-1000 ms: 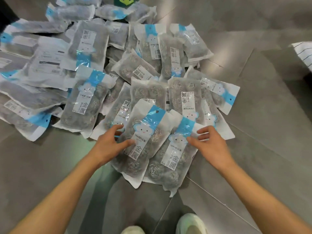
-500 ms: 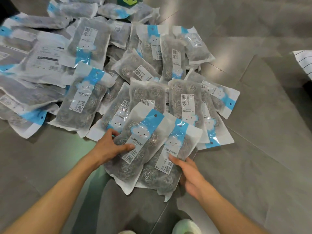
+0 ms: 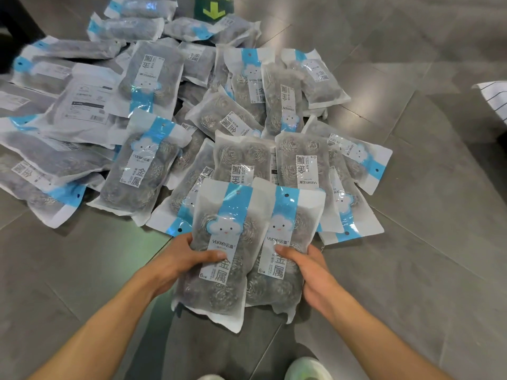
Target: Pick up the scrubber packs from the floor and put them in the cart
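Dozens of clear plastic scrubber packs with blue-and-white labels [image 3: 142, 171] sprawl over the grey tiled floor [image 3: 428, 242], filling the upper left and centre of my frame. Two front packs [image 3: 219, 270] sit lower centre, side by side: my left hand [image 3: 178, 259] grips one, my right hand [image 3: 315, 272] the other, fingers [image 3: 212, 254] curled round their edges. One pale shoe [image 3: 307, 368] shows at bottom.

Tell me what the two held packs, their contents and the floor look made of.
Scrubber packs: thin glossy plastic film, judging by glare and crinkles. Scrubbers inside: likely coiled steel wire, silvery spiral balls. Floor: large grey tiles, probably stone or ceramic, with a dull sheen and visible joints.
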`<action>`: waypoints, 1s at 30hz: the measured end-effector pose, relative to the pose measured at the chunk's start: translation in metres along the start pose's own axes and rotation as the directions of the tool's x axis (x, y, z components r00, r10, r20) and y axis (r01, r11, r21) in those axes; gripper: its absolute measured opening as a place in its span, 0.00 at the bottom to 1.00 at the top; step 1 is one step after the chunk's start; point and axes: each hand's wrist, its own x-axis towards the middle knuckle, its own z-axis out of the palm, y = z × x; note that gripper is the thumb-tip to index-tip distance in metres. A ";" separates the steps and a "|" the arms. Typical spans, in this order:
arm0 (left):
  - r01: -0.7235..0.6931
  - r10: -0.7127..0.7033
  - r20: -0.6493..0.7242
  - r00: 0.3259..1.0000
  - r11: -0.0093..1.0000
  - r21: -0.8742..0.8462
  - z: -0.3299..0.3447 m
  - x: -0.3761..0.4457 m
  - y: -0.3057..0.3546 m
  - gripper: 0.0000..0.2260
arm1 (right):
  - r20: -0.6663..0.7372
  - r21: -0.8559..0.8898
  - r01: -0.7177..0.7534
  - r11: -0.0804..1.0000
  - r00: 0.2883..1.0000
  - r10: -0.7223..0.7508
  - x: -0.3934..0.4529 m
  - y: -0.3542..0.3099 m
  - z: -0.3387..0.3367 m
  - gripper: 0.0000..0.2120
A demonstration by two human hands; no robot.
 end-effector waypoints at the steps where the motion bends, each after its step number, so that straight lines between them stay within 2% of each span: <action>1: -0.001 0.000 -0.024 1.000 0.999 -0.053 0.004 -0.001 0.000 0.23 | 0.001 0.003 0.012 1.000 1.000 -0.012 -0.001 -0.003 0.000 0.17; 5: -0.057 0.043 -0.072 0.996 0.978 -0.203 0.006 -0.008 0.007 0.45 | 0.011 0.029 0.076 0.997 0.997 -0.076 -0.008 -0.021 -0.002 0.20; 6: -0.087 0.065 -0.096 0.993 0.967 -0.241 0.004 -0.010 0.011 0.47 | 0.016 0.030 0.091 0.995 0.996 -0.092 -0.010 -0.027 -0.002 0.20; 8: -0.162 0.122 -0.155 0.980 0.947 -0.277 0.000 -0.016 0.022 0.40 | 0.038 0.020 0.120 0.993 0.992 -0.120 -0.014 -0.043 0.000 0.20; 10: -0.228 0.169 -0.208 0.963 0.926 -0.302 -0.003 -0.026 0.039 0.23 | 0.063 0.002 0.152 0.988 0.986 -0.152 -0.020 -0.062 0.004 0.20; 11: -0.261 0.191 -0.237 0.952 0.915 -0.309 -0.006 -0.031 0.048 0.17 | 0.077 -0.010 0.172 0.985 0.982 -0.171 -0.024 -0.073 0.007 0.20; 12: -0.285 0.206 -0.260 0.943 0.905 -0.316 -0.009 -0.038 0.057 0.16 | 0.085 -0.020 0.191 0.981 0.978 -0.189 -0.030 -0.085 0.011 0.20; 14: -0.321 0.232 -0.279 0.932 0.885 -0.337 -0.014 -0.059 0.077 0.20 | 0.099 -0.044 0.217 0.975 0.972 -0.211 -0.048 -0.109 0.019 0.17; 17: -0.346 0.249 -0.293 0.923 0.870 -0.351 -0.017 -0.108 0.113 0.37 | 0.140 -0.095 0.235 0.967 0.965 -0.221 -0.092 -0.151 0.035 0.15; 18: -0.346 0.243 -0.304 0.921 0.870 -0.352 -0.016 -0.128 0.128 0.38 | 0.148 -0.110 0.242 0.964 0.963 -0.225 -0.110 -0.169 0.041 0.15; 19: -0.345 0.239 -0.309 0.920 0.869 -0.355 -0.015 -0.149 0.144 0.35 | 0.159 -0.130 0.251 0.959 0.960 -0.230 -0.131 -0.187 0.048 0.16; 22: -0.340 0.217 -0.332 0.918 0.862 -0.377 -0.013 -0.232 0.202 0.17 | 0.189 -0.189 0.270 0.944 0.954 -0.234 -0.202 -0.252 0.072 0.21; 23: -0.345 0.216 -0.346 0.913 0.862 -0.372 -0.012 -0.265 0.228 0.15 | 0.194 -0.199 0.270 0.942 0.953 -0.232 -0.231 -0.278 0.082 0.22; 27: -0.381 0.217 -0.434 0.874 0.861 -0.337 -0.011 -0.415 0.343 0.17 | 0.251 -0.259 0.297 0.919 0.940 -0.233 -0.365 -0.387 0.127 0.22; 30: -0.444 0.249 -0.505 0.826 0.840 -0.313 -0.011 -0.532 0.429 0.25 | 0.321 -0.284 0.342 0.896 0.914 -0.248 -0.474 -0.475 0.163 0.21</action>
